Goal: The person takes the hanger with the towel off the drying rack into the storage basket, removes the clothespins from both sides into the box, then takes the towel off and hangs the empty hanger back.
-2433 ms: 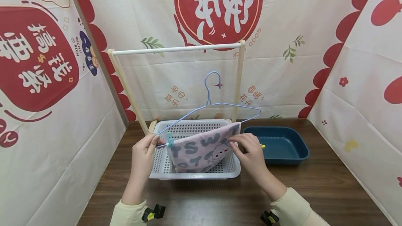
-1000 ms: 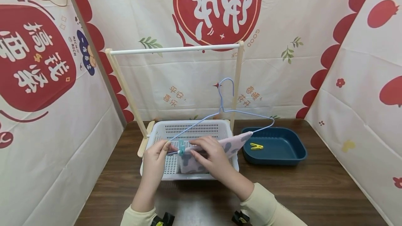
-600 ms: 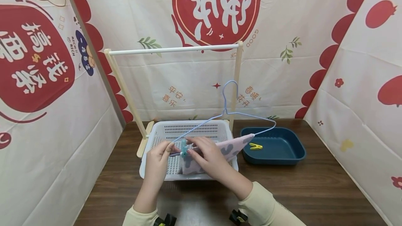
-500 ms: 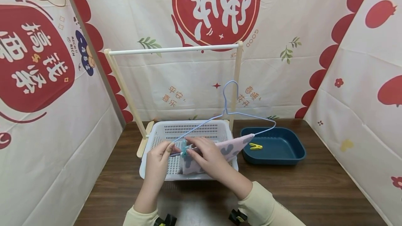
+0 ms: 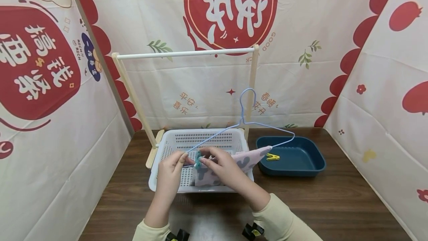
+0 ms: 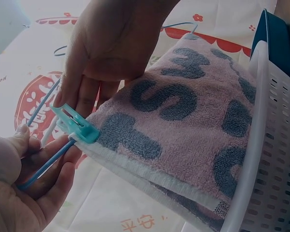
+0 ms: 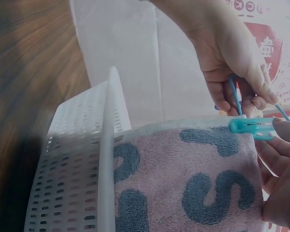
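My left hand (image 5: 171,164) pinches the lower left corner of a blue wire hanger (image 5: 242,116). A pink towel (image 6: 169,101) with grey letters is folded over the hanger's bottom bar and hangs down into the white basket. Near its left end a teal clothespin (image 7: 251,126) clips the towel. Thumb and fingers of my right hand (image 5: 222,164) pinch that clothespin, as both wrist views show. The right hand covers part of the towel's top edge in the head view. The towel's far right corner slants up toward the hanger's right end.
Under the towel stands a white perforated basket (image 5: 170,135). A wooden drying rack (image 5: 187,53) with a white bar rises behind it. To the right sits a dark blue tray (image 5: 301,159) holding a yellow clothespin (image 5: 272,157). Printed cloth walls enclose the brown table (image 5: 334,203).
My right hand has gone left from the towel's right part to the teal clothespin and taken hold of it. The hanger and towel have shifted right and slightly down, with my left hand still gripping.
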A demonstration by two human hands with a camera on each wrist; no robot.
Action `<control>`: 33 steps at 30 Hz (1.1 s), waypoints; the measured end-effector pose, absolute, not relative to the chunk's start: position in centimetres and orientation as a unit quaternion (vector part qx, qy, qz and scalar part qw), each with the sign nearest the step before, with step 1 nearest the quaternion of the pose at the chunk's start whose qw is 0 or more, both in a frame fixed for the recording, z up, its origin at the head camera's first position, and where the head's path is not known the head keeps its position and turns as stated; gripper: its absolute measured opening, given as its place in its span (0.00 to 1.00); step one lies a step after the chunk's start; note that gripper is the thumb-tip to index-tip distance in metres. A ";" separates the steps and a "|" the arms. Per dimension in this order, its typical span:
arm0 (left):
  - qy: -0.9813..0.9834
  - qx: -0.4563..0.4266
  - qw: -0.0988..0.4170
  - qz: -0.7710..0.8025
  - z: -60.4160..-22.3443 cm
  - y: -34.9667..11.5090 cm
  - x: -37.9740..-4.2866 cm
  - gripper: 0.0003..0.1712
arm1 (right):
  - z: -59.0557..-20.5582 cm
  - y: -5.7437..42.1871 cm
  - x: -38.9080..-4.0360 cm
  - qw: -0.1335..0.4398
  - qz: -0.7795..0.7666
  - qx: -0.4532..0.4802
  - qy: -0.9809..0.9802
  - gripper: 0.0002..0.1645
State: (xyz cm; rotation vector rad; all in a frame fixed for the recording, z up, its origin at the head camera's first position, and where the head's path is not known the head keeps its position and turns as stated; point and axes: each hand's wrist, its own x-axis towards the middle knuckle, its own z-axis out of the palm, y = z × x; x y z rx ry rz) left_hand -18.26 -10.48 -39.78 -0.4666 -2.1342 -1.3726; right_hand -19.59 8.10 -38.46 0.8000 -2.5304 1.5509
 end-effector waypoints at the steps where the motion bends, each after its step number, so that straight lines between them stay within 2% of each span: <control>1: -0.795 -0.174 0.277 -0.511 -39.8 -10.5 -18.3 0.13 | -38.5 8.2 -19.6 0.032 0.511 0.259 -0.819 0.17; 19: -0.796 -0.172 0.270 -0.514 -40.0 -10.5 -18.4 0.14 | -38.4 9.3 -20.1 0.029 0.603 0.226 -0.765 0.09; 24: -0.800 -0.162 0.283 -0.504 -40.0 -10.8 -18.4 0.13 | -38.4 9.8 -20.2 0.020 0.614 0.226 -0.756 0.10; 33: -0.786 -0.147 0.291 -0.525 -39.7 -11.6 -18.3 0.11 | -38.5 11.2 -19.8 0.039 0.631 0.208 -0.746 0.08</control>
